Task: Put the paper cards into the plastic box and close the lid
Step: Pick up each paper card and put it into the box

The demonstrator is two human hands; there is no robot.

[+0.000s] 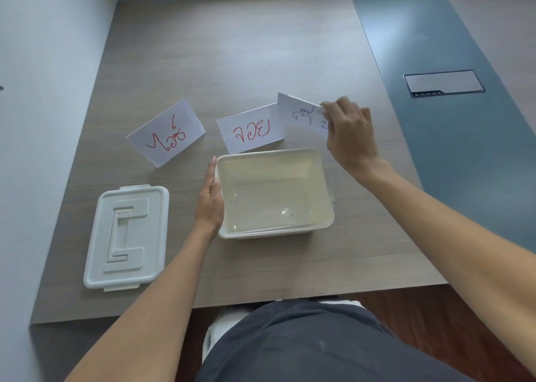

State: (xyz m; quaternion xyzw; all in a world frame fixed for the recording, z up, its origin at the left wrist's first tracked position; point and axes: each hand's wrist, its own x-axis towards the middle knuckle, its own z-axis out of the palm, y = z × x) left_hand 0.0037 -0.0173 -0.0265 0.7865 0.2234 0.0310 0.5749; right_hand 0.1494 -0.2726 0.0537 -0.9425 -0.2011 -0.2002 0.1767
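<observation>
A cream plastic box stands open and empty at the table's middle. My left hand rests flat against its left wall, steadying it. Its white lid lies flat to the left, near the front edge. Two white paper cards with red writing lie behind the box: one at the left, one in the middle. My right hand pinches a third card with blue writing, lifted and tilted above the table behind the box's right corner.
The wooden table meets a white wall on the left. A blue-grey strip with a recessed socket panel runs along the right. My lap in dark clothing fills the bottom of the view, below the table's front edge.
</observation>
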